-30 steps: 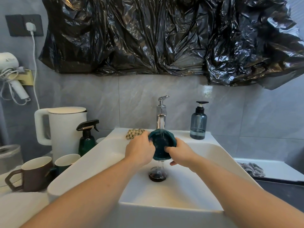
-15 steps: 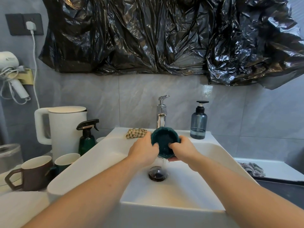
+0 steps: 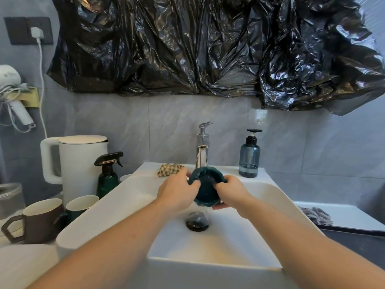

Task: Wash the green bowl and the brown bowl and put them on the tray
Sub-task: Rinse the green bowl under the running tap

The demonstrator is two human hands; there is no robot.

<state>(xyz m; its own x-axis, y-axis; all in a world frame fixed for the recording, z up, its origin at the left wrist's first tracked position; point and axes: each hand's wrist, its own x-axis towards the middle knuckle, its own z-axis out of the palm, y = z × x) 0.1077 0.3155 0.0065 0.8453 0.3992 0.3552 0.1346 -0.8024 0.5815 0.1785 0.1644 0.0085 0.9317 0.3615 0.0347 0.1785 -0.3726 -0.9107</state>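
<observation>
Both hands cover the green bowl's (image 3: 206,187) sides; the brown mug (image 3: 35,221) is edge-cropped.

Over the middle of the sink (image 3: 239,243) both hands, left hand (image 3: 177,191) and right hand (image 3: 231,193), hold the green bowl (image 3: 205,184) just below the faucet (image 3: 202,151), which blocks the way straight back; the basin floor around the drain (image 3: 196,222) lies open beneath them. To the left the worktop is crowded: a white kettle (image 3: 81,163), a green spray bottle (image 3: 108,176), a brown mug (image 3: 39,220) and a green mug (image 3: 81,205) stand close together against the basin wall. On the back ledge a checked cloth (image 3: 169,169) sits left of the faucet and a soap dispenser (image 3: 249,157) right of it, while the right rim is bare out to the tray (image 3: 350,215) holding a grey rag (image 3: 316,214).
</observation>
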